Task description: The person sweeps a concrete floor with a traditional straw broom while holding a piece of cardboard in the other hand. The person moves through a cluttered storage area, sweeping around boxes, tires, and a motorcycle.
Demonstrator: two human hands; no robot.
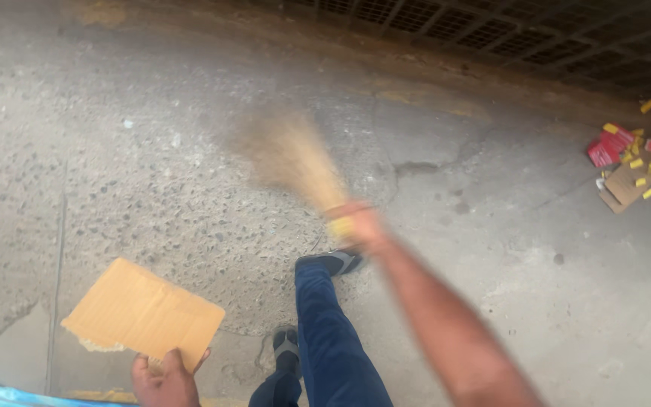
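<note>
My right hand [359,224] grips a short hand broom [289,156] of straw bristles by its yellow-bound handle. The broom and my arm are blurred by motion, with the bristles fanning out over the concrete ground [152,173] up and to the left. My left hand [166,380] holds a torn piece of brown cardboard [143,313] by its lower edge, low at the left above the ground. My legs in blue trousers and dark sandals [331,262] show between the two hands.
A heap of litter [627,162], red and yellow wrappers and cardboard scraps, lies at the far right. A metal drain grate [491,30] runs along the top edge. A blue strip [9,393] sits at the bottom left corner.
</note>
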